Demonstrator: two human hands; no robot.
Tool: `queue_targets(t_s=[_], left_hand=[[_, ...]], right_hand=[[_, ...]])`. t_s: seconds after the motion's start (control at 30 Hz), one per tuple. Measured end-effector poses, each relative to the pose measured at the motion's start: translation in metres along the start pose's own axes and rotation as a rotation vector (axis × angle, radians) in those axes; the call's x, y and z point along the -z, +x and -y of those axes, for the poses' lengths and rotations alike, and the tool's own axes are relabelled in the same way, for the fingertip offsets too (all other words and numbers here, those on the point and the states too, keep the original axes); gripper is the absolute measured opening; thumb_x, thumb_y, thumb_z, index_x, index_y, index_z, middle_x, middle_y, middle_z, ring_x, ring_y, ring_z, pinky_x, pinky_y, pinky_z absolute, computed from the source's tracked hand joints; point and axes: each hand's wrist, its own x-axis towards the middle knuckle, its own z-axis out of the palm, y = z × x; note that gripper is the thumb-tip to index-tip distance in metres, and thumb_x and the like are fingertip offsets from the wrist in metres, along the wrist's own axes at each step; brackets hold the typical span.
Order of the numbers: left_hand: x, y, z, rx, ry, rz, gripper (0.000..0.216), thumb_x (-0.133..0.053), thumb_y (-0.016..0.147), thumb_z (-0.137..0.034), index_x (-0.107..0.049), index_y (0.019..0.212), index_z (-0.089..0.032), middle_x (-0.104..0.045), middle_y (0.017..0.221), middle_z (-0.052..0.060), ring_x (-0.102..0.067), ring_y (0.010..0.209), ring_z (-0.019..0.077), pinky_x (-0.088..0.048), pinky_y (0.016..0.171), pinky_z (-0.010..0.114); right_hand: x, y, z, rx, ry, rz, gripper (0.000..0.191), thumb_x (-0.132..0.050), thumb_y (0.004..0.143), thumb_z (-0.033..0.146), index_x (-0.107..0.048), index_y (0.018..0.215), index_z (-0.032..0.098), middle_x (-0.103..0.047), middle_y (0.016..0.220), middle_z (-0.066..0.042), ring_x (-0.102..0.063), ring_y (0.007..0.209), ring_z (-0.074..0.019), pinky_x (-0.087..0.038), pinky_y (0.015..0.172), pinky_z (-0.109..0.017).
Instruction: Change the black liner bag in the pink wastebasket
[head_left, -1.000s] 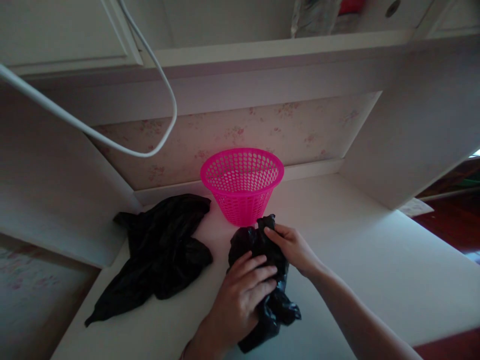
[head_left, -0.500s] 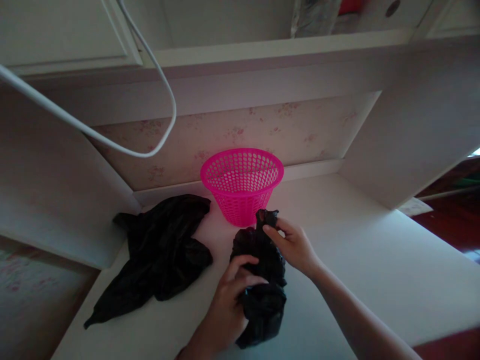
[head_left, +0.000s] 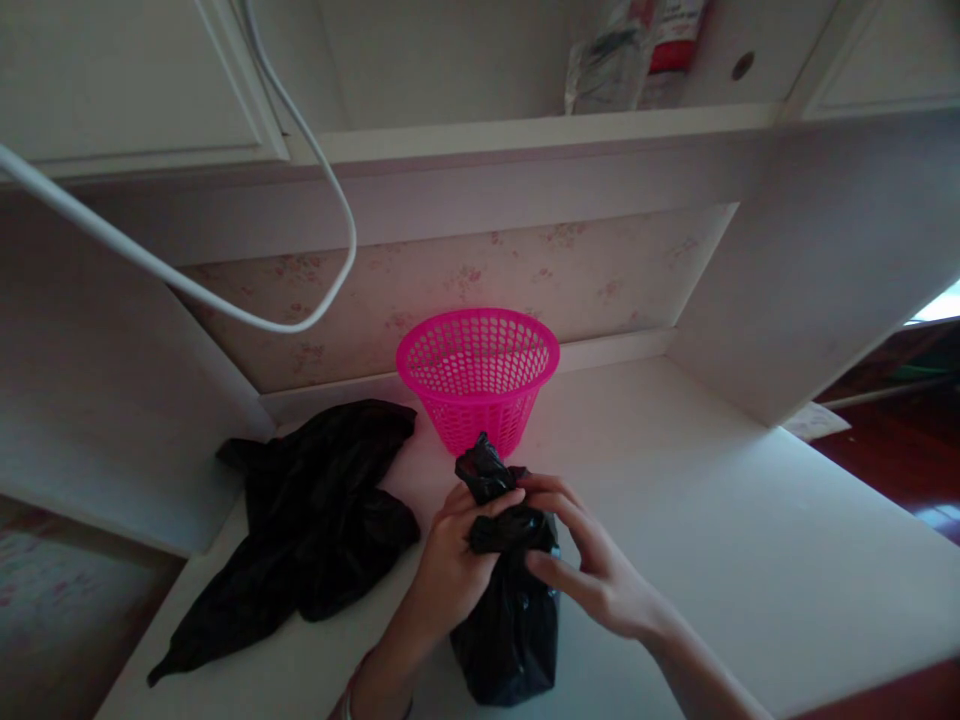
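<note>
A crumpled black plastic bag [head_left: 510, 620] is held upright just above the white desk top [head_left: 720, 540]. My left hand [head_left: 454, 565] grips its neck near the top, fingers wrapped round the plastic. My right hand [head_left: 592, 565] holds the bag from the right side, fingers curled against it. The bag's bunched tip sticks up in front of a pink perforated basket [head_left: 478, 375], which stands upright behind my hands and looks empty.
A second black plastic bag [head_left: 315, 510] lies flattened on the desk to the left. A white cable [head_left: 225, 300] loops down from the upper left. Packages [head_left: 630, 50] sit on the shelf above. The desk's side panel [head_left: 817, 280] stands at the right.
Both hands have lifted the bag from lying on the desk to upright. My left hand moved up to its neck, my right hand shifted down its side. The view tilted slightly.
</note>
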Motion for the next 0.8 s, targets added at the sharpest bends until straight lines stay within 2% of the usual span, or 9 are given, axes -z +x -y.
queue_targets(t_s=[0.07,0.13,0.2,0.3,0.4,0.5,0.6,0.7,0.8], left_hand=[[-0.003,0.002,-0.003,-0.047,0.065,-0.013,0.045,-0.061,0.086,-0.008,-0.08,0.118,-0.034,-0.079,0.123,0.003,-0.069,0.118,0.0255,-0.051,0.109,0.047],[-0.006,0.004,-0.009,-0.056,0.106,-0.013,0.041,-0.06,0.087,-0.009,-0.081,0.113,-0.033,-0.08,0.118,0.003,-0.069,0.115,0.026,-0.051,0.106,0.047],[-0.007,0.007,-0.015,-0.051,0.109,-0.045,0.037,-0.058,0.087,-0.009,-0.083,0.104,-0.03,-0.082,0.107,0.003,-0.07,0.107,0.0256,-0.052,0.101,0.044],[-0.008,0.009,-0.022,-0.027,0.054,-0.168,0.032,-0.056,0.086,-0.009,-0.083,0.093,-0.025,-0.079,0.091,0.004,-0.07,0.092,0.0233,-0.057,0.087,0.038],[-0.008,0.007,-0.024,-0.017,0.007,-0.155,0.031,-0.057,0.086,-0.008,-0.082,0.096,-0.024,-0.077,0.092,0.004,-0.071,0.092,0.0219,-0.058,0.088,0.036],[-0.008,-0.003,-0.023,-0.028,-0.027,-0.034,0.037,-0.07,0.087,-0.016,-0.076,0.121,-0.028,-0.074,0.121,0.007,-0.068,0.116,0.0254,-0.053,0.105,0.041],[-0.009,-0.016,-0.015,-0.071,-0.071,-0.032,0.06,-0.08,0.086,-0.038,-0.06,0.143,-0.032,-0.056,0.149,0.011,-0.053,0.14,0.0306,-0.046,0.115,0.048],[-0.013,-0.027,-0.001,-0.052,-0.104,-0.086,0.056,-0.072,0.093,-0.045,-0.056,0.145,-0.033,-0.055,0.148,0.011,-0.053,0.141,0.0282,-0.046,0.116,0.046],[-0.019,-0.036,0.014,0.094,-0.095,-0.139,0.036,-0.064,0.099,-0.041,-0.065,0.131,-0.027,-0.064,0.132,0.011,-0.065,0.122,0.0237,-0.053,0.107,0.04]], right_hand=[[-0.007,0.0,0.004,0.043,-0.2,0.118,0.055,-0.077,0.086,0.041,-0.063,0.137,0.024,-0.055,0.149,-0.018,-0.051,0.141,-0.0358,-0.044,0.116,-0.057],[-0.017,0.003,0.008,0.1,-0.317,0.167,0.061,-0.081,0.081,0.045,-0.065,0.137,0.023,-0.06,0.143,-0.019,-0.053,0.138,-0.0383,-0.043,0.115,-0.061],[-0.028,0.006,0.007,0.134,-0.378,0.148,0.047,-0.078,0.085,0.044,-0.071,0.127,0.024,-0.069,0.13,-0.015,-0.061,0.126,-0.0358,-0.048,0.11,-0.059],[-0.04,0.004,0.001,0.129,-0.439,0.07,0.017,-0.067,0.094,0.03,-0.076,0.107,0.023,-0.075,0.106,-0.011,-0.07,0.102,-0.0299,-0.057,0.094,-0.05],[-0.042,-0.001,-0.005,0.083,-0.384,0.036,0.018,-0.057,0.093,0.015,-0.074,0.097,0.02,-0.075,0.096,-0.009,-0.071,0.087,-0.0242,-0.059,0.078,-0.037],[-0.033,-0.004,-0.003,0.042,-0.267,-0.008,0.028,-0.05,0.087,0.006,-0.074,0.094,0.02,-0.075,0.099,-0.009,-0.071,0.079,-0.019,-0.058,0.07,-0.029],[-0.015,-0.004,0.004,0.012,-0.191,-0.089,0.032,-0.047,0.083,0.005,-0.074,0.091,0.02,-0.075,0.104,-0.009,-0.073,0.084,-0.0184,-0.058,0.07,-0.026],[0.008,-0.007,0.009,-0.001,-0.149,-0.135,0.031,-0.05,0.082,0.006,-0.076,0.091,0.022,-0.076,0.108,-0.009,-0.075,0.089,-0.0203,-0.06,0.072,-0.026],[0.035,-0.012,0.003,-0.013,-0.145,-0.177,0.027,-0.057,0.081,0.01,-0.077,0.093,0.023,-0.078,0.105,-0.009,-0.077,0.09,-0.0235,-0.062,0.07,-0.028]])
